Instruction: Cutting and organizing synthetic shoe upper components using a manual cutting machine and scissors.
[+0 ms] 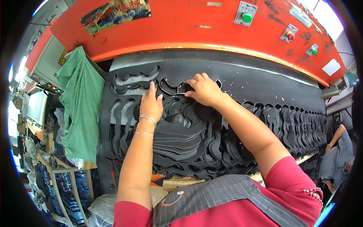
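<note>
My right hand (204,90) grips a curved, dark metal-edged cutting die (169,87) that rests on a black foam sheet (253,75). The die's left loop shows beyond my fingers; its middle is hidden under them. Just left of the die, my left hand (152,105) lies over the sheet with its fingers stretched out, holding nothing. Wavy cut-out gaps (134,79) in the foam are next to its fingertips. Below both hands, a pile of curved black foam pieces (176,138) lies in overlapping layers.
A red machine beam (181,28) spans the far side, carrying green buttons (246,17) and a red knob (290,36). Green cloth (79,106) hangs at the left, near a rack (72,170). Wavy foam strips (291,126) line the near right edge. Another person (336,159) is at far right.
</note>
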`<state>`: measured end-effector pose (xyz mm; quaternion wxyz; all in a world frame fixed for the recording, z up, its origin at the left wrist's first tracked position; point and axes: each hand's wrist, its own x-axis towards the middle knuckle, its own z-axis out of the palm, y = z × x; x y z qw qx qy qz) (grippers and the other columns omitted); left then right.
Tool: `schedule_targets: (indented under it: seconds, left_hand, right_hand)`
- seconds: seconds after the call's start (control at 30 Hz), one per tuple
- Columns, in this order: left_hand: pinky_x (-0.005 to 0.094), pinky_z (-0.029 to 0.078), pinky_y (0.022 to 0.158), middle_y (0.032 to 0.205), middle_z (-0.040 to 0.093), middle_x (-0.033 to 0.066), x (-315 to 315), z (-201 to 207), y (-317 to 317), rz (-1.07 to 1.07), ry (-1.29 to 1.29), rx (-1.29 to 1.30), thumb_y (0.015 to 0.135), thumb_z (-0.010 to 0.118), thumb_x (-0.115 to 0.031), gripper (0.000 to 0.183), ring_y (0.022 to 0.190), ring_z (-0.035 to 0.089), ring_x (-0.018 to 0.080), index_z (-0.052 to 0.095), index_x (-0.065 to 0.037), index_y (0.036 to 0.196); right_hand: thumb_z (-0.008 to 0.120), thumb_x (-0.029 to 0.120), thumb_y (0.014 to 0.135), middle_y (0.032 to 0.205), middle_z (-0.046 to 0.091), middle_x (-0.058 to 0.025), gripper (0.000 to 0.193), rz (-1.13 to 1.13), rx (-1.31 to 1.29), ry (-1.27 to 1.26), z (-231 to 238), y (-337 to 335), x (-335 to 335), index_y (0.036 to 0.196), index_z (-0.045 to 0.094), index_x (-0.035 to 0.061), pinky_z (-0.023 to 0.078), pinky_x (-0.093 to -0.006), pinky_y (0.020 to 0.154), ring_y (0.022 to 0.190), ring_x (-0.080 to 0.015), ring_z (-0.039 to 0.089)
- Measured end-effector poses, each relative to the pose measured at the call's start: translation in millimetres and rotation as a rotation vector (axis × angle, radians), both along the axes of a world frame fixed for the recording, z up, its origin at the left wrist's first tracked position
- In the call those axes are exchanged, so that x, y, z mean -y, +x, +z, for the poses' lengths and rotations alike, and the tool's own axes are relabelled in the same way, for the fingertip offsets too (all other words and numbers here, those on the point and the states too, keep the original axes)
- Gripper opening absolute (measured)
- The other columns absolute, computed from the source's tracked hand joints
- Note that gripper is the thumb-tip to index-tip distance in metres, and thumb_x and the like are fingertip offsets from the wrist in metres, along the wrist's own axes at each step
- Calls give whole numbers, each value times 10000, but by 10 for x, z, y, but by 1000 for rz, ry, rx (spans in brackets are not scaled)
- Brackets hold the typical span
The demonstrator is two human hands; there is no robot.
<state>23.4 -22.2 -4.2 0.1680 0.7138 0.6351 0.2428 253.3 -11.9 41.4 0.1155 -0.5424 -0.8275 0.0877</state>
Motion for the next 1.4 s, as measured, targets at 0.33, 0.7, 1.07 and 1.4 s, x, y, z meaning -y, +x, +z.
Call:
schedule_targets:
  seconds: [0.33, 0.7, 1.07, 1.4]
  left_hand:
    - [414, 273, 1095, 1331, 499, 153, 28, -95, -36, -31, 46, -246, 950, 406, -220, 433, 1278, 423, 279, 440, -21, 1334]
    - [429, 372, 992, 1159, 595, 135, -84, 178, -96, -25, 12, -41, 868, 559, -291, 312, 1130, 522, 300, 680, -67, 1050]
    - [380, 385, 935, 1128, 591, 116, -242, 627, 836, 197, -267, -447, 719, 762, -378, 440, 1103, 508, 260, 680, -83, 1035]
    - [251, 438, 823, 928, 665, 71, -250, 445, 279, -70, -68, 941, 875, 668, -178, 204, 823, 589, 106, 594, -21, 981]
  right_hand:
    - [809, 401, 624, 1040, 568, -176, 658, 15, -205, -47, -144, -19, -87, 1098, 592, 0, 441, -390, 919, 1054, -323, 509]
    - [456, 336, 977, 932, 634, -67, 374, -204, -2003, 123, 694, 1208, 315, 1154, 549, 20, 506, -289, 669, 764, -150, 603]
    - [582, 295, 910, 801, 605, -48, 281, -333, -1971, -62, -240, 1633, 139, 1062, 531, 64, 502, -251, 510, 583, -130, 581]
    - [617, 241, 885, 899, 612, -64, 279, -187, -2044, -124, -310, 1820, 162, 1065, 540, 43, 522, -259, 625, 707, -144, 593]
